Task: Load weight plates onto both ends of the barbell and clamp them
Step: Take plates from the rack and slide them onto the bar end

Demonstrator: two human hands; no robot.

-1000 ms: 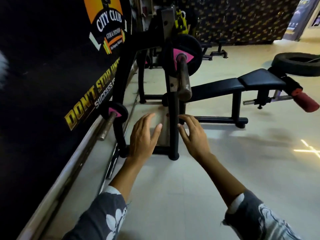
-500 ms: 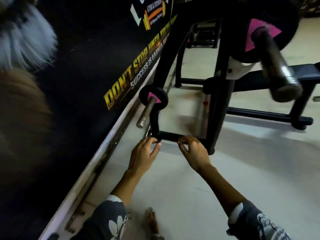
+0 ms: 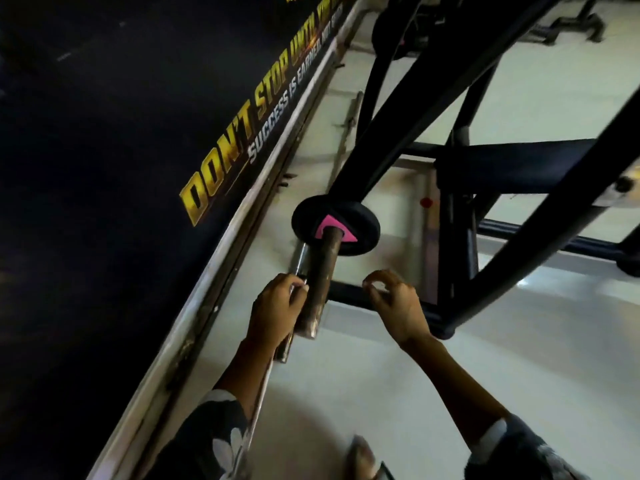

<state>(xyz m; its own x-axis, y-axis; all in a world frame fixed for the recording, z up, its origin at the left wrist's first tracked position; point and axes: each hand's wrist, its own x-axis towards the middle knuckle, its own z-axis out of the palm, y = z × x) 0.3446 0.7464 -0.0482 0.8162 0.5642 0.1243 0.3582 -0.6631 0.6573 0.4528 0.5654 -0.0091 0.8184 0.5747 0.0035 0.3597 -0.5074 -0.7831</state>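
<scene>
A small black weight plate point(image 3: 335, 224) with a pink triangle sits on a rusty peg point(image 3: 319, 278) low on the black rack point(image 3: 450, 306). My left hand point(image 3: 278, 308) is just left of the peg's end, its fingers curled round a thin chrome bar point(image 3: 300, 260) that lies on the floor along the wall. My right hand point(image 3: 394, 303) hovers to the right of the peg, above the rack's base tube, with loosely curled fingers that hold nothing. The barbell's loaded ends are out of view.
A black wall banner point(image 3: 239, 147) with yellow lettering runs along the left, with a metal rail point(image 3: 221, 271) at its foot. The rack's slanted black tubes point(image 3: 519, 258) cross the upper right. Pale floor point(image 3: 519, 358) lies on the right. A foot point(image 3: 362, 455) shows at the bottom.
My head has dropped much lower and closer to the rack's base. My left hand moved left past the peg and took hold of the chrome bar; my right hand lifted off the base tube.
</scene>
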